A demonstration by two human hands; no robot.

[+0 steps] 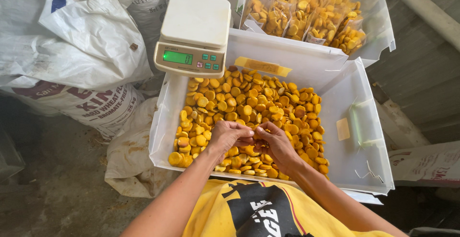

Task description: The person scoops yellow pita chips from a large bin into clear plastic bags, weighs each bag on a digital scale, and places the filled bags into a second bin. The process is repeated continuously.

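Entry, head view. Landmark: white bin (357, 136).

Step in hand, as I judge it: gathering biscuits (254, 107) out of the bin by hand. They lie loose, round and golden, filling the left and middle of the bin; its right end is bare.

My left hand (229, 135) and right hand (277, 143) meet over the near edge of the pile, fingertips touching each other. Both are curled narrow, knuckles up. They seem to pinch a few biscuits between them, but the grasp is hidden under the fingers; I cannot tell for certain what either holds.

Scale (194, 33) sits at the bin's far left corner, platform empty, display lit green. Filled clear bags (306, 19) stand in a second tray beyond the bin's far wall. White sacks (81, 40) are piled left of the bin.

Next move, judged: it calls for a firm, gentle scoop, since the flat pieces could slip or crack.
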